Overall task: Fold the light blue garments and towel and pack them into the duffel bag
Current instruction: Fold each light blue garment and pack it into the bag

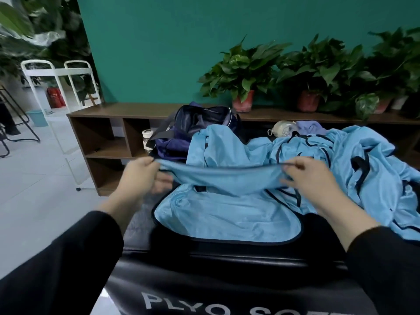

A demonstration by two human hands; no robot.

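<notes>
Worktop (227, 289), a black padded box with white lettering on its near face, carries everything, and each place below is told from it. Across its right half sprawls a heap of light blue garments (368, 160) with dark trim, unfolded and rumpled, waiting their turn. At its far left corner sits the duffel bag (193, 126), dark navy, mouth gaping toward the person, so folded pieces can presumably drop straight in. Over the near middle of it lies one light blue garment (227, 214), its lower part spread flat while its upper edge is lifted and stretched taut, probably to bring that edge down over the flat part as a fold. The left hand (138, 178) pinches the lifted edge at its left end, fingers curled around the cloth; the right hand (311, 176) pinches the right end the same way, though blur hides the exact hold. Behind the heap, at the far right edge, a clear bottle (283, 128) lies beside a lilac cloth (309, 127), possibly the towel.
</notes>
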